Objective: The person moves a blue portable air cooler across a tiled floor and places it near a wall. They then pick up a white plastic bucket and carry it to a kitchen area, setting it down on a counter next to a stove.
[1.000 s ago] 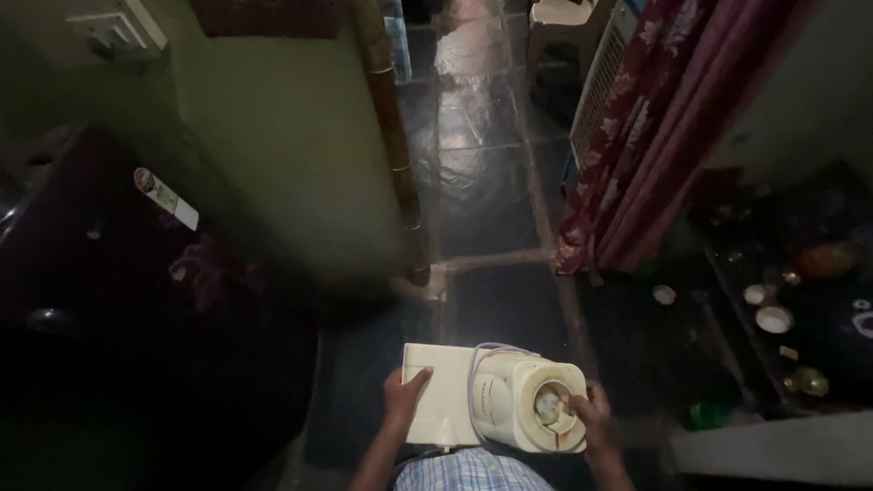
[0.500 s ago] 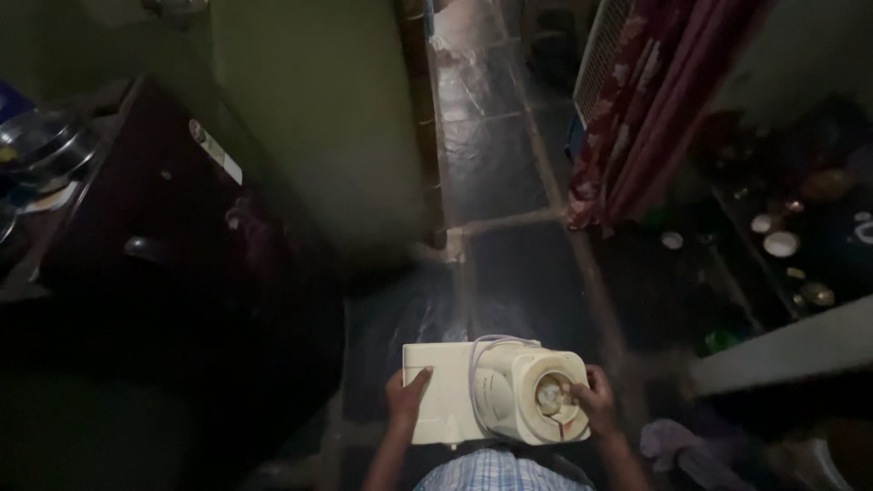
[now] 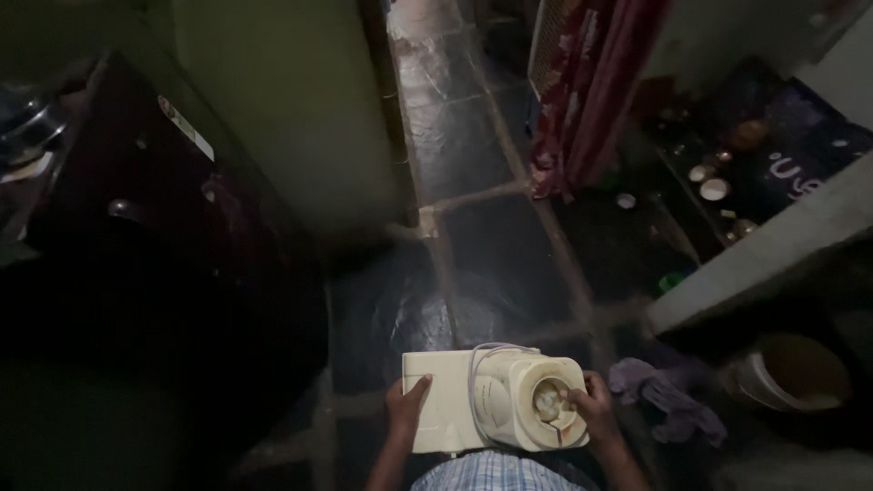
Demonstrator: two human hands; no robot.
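Both hands: on the cream mixer base [image 3: 491, 400], carried low in front of me above the dark tiled floor [image 3: 455, 173].
Left hand [image 3: 406, 406]: palm flat on the base's flat left part, thumb spread, clamped to it.
Right hand [image 3: 593, 409]: fingers curled over the rim of its round top, gripping.
Purple cloth [image 3: 668, 395]: on the floor just right of the base.
Bucket [image 3: 791, 373]: further right of it.
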